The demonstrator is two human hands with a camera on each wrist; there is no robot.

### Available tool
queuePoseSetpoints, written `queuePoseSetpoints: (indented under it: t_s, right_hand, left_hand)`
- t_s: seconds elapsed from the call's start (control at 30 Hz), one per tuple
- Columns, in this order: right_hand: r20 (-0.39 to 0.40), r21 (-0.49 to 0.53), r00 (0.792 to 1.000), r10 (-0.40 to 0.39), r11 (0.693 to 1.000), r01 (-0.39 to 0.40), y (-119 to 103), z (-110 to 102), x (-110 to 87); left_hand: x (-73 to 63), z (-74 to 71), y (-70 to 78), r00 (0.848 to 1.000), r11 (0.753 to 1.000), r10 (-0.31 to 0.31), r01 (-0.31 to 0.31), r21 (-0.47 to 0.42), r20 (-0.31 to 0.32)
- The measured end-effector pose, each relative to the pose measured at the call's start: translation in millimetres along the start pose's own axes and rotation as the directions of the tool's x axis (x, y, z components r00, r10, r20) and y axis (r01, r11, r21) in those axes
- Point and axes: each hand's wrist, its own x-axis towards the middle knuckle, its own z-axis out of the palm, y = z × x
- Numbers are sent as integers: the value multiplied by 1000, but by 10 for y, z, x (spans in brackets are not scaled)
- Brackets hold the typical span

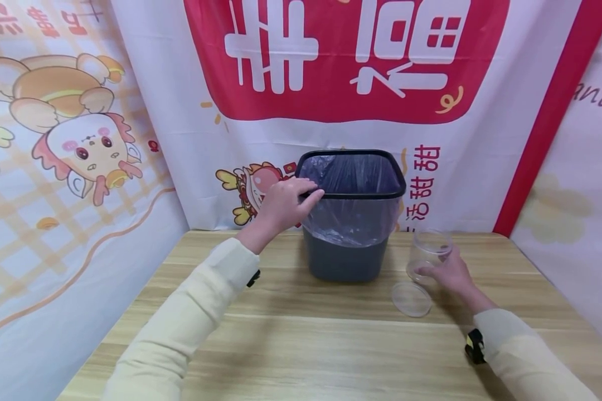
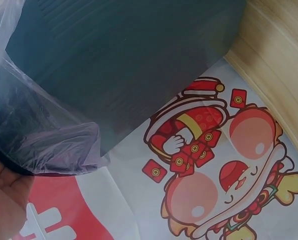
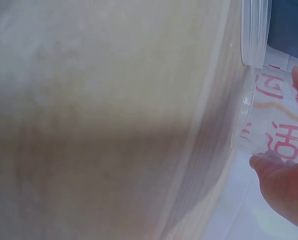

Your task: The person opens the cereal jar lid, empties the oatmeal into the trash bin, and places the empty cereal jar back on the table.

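A dark grey trash can (image 1: 346, 257) with a black rim stands at the back of the table, lined with a translucent plastic bag (image 1: 353, 220). My left hand (image 1: 287, 206) grips the rim at its left corner; in the left wrist view its fingers (image 2: 9, 177) meet the rim beside the bag. To the right of the can, a clear round plastic container (image 1: 428, 253) stands upright on the wood. My right hand (image 1: 448, 273) holds it from the right side, thumb and fingers spread around its wall. A clear round lid (image 1: 411, 299) lies flat just in front of it.
The wooden table (image 1: 331, 356) ends at a printed cloth backdrop (image 1: 145, 111) close behind the can. More printed cloth (image 1: 572, 184) hangs along the right side. Dark straps (image 1: 475, 346) show at my sleeves.
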Motion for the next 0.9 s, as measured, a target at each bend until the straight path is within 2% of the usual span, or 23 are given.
queuePoseSetpoints:
  t_s: [0.2, 0.37, 0.5, 0.63, 0.9]
  right_hand:
    - [5, 28, 1000, -17, 999, 17, 13, 23, -2]
    - [8, 27, 999, -49, 998, 49, 6, 10, -1]
    - [30, 4, 999, -42, 999, 42, -48, -24, -8]
    - [54, -31, 998, -18, 999, 20, -135, -68, -46]
    - [82, -77, 996, 38, 997, -31, -244, -118, -147]
  left_hand:
    - [-16, 3, -25, 1000, 1000, -4, 4, -13, 18]
    - [-30, -7, -38, 1000, 998, -2, 2, -69, 1]
    - [-33, -64, -44, 999, 991, 6, -13, -131, -54]
    - [-60, -152, -80, 993, 988, 6, -24, -152, -118]
    - [-267, -306, -245, 989, 988, -83, 66, -137, -120]
